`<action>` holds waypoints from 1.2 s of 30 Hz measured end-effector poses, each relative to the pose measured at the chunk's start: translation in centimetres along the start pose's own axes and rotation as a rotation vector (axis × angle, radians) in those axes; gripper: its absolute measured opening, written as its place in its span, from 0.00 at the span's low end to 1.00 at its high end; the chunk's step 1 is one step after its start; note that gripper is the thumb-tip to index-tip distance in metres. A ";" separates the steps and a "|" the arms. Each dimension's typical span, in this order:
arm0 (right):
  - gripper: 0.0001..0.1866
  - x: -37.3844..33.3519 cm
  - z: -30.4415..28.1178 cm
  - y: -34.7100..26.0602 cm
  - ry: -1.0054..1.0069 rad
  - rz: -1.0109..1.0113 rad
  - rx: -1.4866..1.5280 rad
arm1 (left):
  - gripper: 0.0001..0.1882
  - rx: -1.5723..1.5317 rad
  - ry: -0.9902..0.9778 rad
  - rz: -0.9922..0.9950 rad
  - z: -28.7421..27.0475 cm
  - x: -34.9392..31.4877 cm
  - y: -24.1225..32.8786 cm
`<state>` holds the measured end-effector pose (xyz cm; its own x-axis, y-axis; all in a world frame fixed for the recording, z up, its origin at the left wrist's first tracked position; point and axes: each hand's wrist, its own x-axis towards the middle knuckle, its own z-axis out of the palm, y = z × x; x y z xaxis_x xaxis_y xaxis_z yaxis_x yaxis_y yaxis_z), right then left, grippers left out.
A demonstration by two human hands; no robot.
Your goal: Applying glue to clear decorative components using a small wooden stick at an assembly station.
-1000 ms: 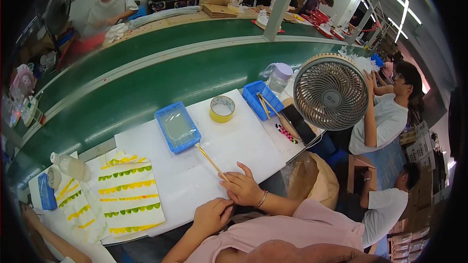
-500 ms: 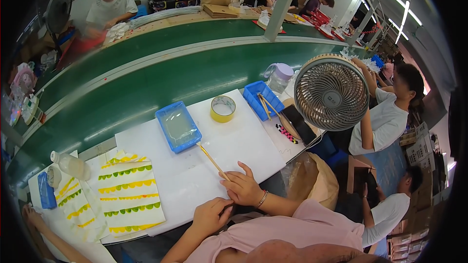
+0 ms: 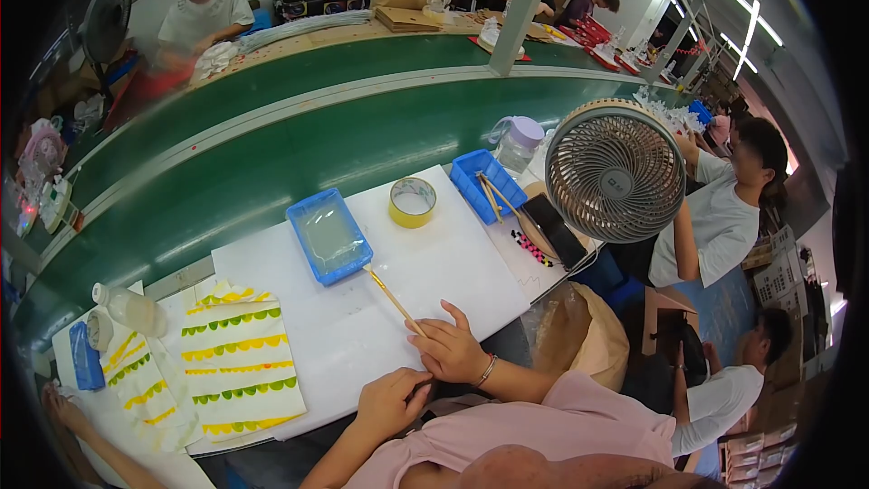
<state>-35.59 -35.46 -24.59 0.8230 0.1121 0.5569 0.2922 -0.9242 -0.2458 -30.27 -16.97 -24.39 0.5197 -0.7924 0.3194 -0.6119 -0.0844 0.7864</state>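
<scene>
My right hand holds a paintbrush with a light wooden handle, and its bristle tip rests at the near right corner of a shallow blue tray. The tray contains a pale, clear-looking liquid. Beside the right wrist, at the near edge of the white work surface, my left hand lies with its fingers curled in; I see nothing in it. A roll of yellow tape stands right of the tray. Sheets printed with yellow and green scallops lie to the left.
A bottle and a blue packet sit at far left, near another person's hand. A blue basket with sticks, a lidded jar, a dark phone-like slab and a fan stand right. Co-workers sit beyond the green belt.
My hands and the brush keep the same place. The co-worker at the right, behind the fan, has shifted an arm slightly.
</scene>
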 end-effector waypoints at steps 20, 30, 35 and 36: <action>0.15 -0.2 0.1 0.0 0.002 0.001 -0.004 | 0.09 0.037 0.013 0.010 0.0 0.1 0.3; 0.15 -0.1 0.1 -0.1 0.003 0.000 0.007 | 0.09 0.045 0.024 0.022 0.0 -0.1 0.2; 0.15 -0.1 -0.1 0.1 0.013 0.000 -0.006 | 0.09 0.047 0.008 0.024 0.2 0.2 0.1; 0.15 -0.1 -0.2 0.1 0.010 0.005 -0.008 | 0.09 0.044 0.007 0.024 0.2 0.3 0.2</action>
<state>-35.77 -35.68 -24.55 0.8192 0.1039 0.5640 0.2843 -0.9277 -0.2420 -30.35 -17.37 -24.26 0.5083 -0.7903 0.3421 -0.6503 -0.0919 0.7541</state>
